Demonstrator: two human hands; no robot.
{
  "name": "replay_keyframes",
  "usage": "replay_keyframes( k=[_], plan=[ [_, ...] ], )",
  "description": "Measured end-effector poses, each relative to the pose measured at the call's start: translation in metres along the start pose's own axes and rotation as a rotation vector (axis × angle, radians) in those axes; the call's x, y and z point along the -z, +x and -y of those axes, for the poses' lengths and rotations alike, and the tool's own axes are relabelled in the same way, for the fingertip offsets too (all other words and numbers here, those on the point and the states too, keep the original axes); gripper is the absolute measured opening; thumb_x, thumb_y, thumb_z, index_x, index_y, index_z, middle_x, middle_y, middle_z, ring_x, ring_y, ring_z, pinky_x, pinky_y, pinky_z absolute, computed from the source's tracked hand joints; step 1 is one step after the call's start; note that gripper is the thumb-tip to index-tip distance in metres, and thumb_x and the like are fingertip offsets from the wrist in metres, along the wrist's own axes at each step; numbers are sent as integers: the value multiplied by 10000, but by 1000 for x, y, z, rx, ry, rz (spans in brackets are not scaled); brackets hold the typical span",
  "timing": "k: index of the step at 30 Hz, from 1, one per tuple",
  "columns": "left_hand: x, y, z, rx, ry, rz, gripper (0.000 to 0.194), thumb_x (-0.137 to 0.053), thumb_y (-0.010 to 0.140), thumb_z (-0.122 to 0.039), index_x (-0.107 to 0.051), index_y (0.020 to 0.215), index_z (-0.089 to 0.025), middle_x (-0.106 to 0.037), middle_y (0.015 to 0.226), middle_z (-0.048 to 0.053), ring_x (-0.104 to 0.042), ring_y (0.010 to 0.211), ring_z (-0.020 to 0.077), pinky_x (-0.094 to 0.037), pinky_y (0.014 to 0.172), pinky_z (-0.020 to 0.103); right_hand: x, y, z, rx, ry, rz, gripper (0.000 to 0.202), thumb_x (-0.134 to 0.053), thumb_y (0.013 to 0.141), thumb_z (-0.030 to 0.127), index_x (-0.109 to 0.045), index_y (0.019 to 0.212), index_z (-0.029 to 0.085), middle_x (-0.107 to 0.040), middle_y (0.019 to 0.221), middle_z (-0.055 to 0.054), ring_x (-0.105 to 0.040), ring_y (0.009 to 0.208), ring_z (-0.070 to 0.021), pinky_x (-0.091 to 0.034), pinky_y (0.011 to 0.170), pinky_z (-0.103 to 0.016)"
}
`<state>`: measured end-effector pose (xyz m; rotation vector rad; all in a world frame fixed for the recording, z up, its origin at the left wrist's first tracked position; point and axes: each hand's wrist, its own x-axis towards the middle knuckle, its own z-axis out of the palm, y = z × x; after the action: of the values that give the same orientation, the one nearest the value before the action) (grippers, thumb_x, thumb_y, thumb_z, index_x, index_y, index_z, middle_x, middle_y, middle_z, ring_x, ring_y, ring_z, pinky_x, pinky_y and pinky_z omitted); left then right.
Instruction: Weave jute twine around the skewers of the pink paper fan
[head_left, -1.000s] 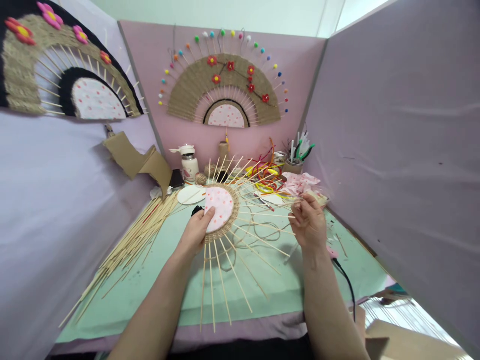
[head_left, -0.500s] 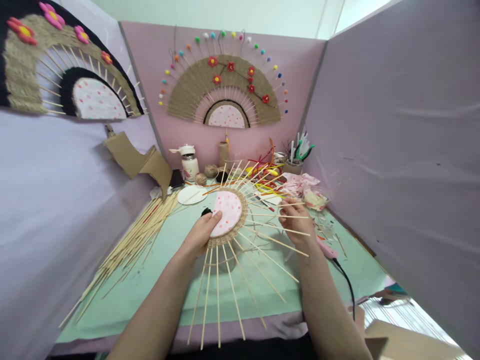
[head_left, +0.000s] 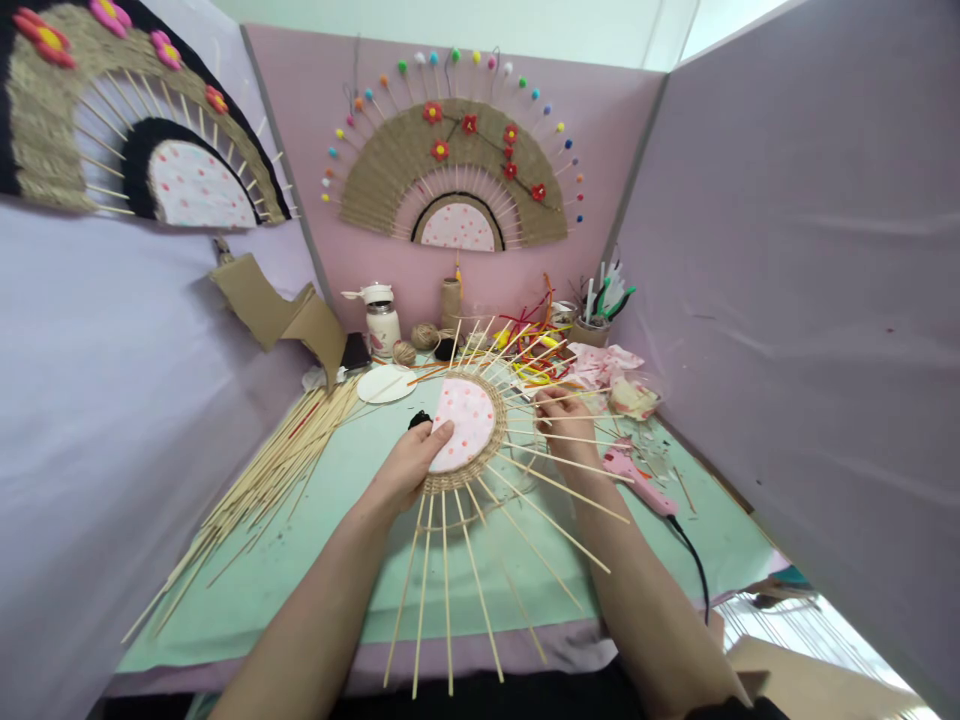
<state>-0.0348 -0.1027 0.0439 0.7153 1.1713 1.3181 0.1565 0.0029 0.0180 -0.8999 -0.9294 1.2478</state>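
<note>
My left hand (head_left: 411, 462) grips a half-round woven fan (head_left: 466, 425) by its straight edge, thumb on the pink dotted fabric. A band of woven twine (head_left: 498, 430) borders the fabric, and thin bamboo sticks (head_left: 480, 625) spread out from it. Among the sticks on the fan's right side, my right hand (head_left: 566, 425) is closed, its fingertips pinched together on what looks like the loose twine. The fingertips are partly hidden. Loops of this twine hang behind the sticks. A black bundle (head_left: 420, 420) shows just beyond my left hand.
A pile of bamboo sticks (head_left: 262, 480) lies left. A pink glue gun (head_left: 637, 480) with a black cord rests right. Behind are a white oval disc (head_left: 386, 383), a bottle (head_left: 382, 325), twine balls (head_left: 425, 336) and coloured pipe cleaners (head_left: 536, 370). A finished fan (head_left: 450, 150) hangs on the back panel.
My right hand has moved left, closer to the woven band, uncovering the glue gun. The fan has shifted slightly right in view, still in my left hand.
</note>
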Motion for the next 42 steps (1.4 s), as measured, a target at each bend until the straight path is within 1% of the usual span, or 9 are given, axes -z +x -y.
replay_keyframes(
  k=[7,12,14,17,21,23,26,34,42],
  plan=[
    [1,1,-1,-14,-9,-39,183,-688,792,-288,-594,796,-131,-715,669,67,-646,528,147,-508,523,240,13,6,-7,53,-30,-59,251,-748,609,344,-614,776,212,-612,743,23,-540,619,-112,-457,581,-252],
    [3,3,-3,-80,-56,-104,223,-717,755,-312,-580,765,-137,-704,647,59,-655,541,159,-483,485,225,21,11,-9,184,-76,-214,264,-709,643,345,-588,842,221,-604,835,6,-534,783,-158,-429,663,-266],
    [4,4,-3,-111,-78,-125,211,-709,759,-306,-591,778,-133,-707,656,60,-664,561,162,-489,493,224,22,8,-6,229,-90,-231,258,-694,675,344,-589,879,225,-597,871,0,-518,831,-167,-416,690,-265],
    [6,6,-4,-139,-98,-141,167,-668,797,-284,-615,829,-129,-716,676,62,-674,585,166,-521,538,240,20,0,0,217,-103,-113,198,-713,685,352,-621,805,225,-588,787,7,-504,774,-167,-407,686,-272],
    [5,6,-4,-135,-99,-182,118,-633,825,-243,-624,831,-126,-720,682,66,-648,540,145,-512,521,230,11,-13,5,59,-87,195,208,-783,618,371,-667,681,210,-582,637,10,-479,624,-143,-384,600,-271],
    [4,5,-4,-124,-89,-181,110,-625,830,-232,-613,802,-127,-717,672,65,-631,513,134,-494,494,221,7,-19,8,-19,-52,322,237,-798,602,392,-684,686,202,-604,656,-2,-490,615,-134,-383,588,-265],
    [2,4,-4,-112,-62,-156,122,-627,830,-237,-601,786,-126,-714,667,63,-624,505,129,-478,478,212,5,-27,13,-96,1,438,246,-810,602,390,-690,696,196,-613,701,-9,-499,634,-124,-383,594,-255],
    [3,5,0,-103,-44,-111,164,-667,799,-272,-584,780,-132,-711,669,63,-647,532,147,-487,494,223,4,-27,16,-201,51,561,263,-804,633,332,-606,552,177,-479,546,38,-404,547,-92,-305,542,-247],
    [3,5,2,-86,-38,-100,156,-642,822,-262,-574,767,-133,-709,651,52,-638,516,136,-474,479,208,5,-24,12,-251,61,599,238,-801,638,308,-616,579,171,-511,575,32,-411,563,-96,-284,563,-270]
  ],
)
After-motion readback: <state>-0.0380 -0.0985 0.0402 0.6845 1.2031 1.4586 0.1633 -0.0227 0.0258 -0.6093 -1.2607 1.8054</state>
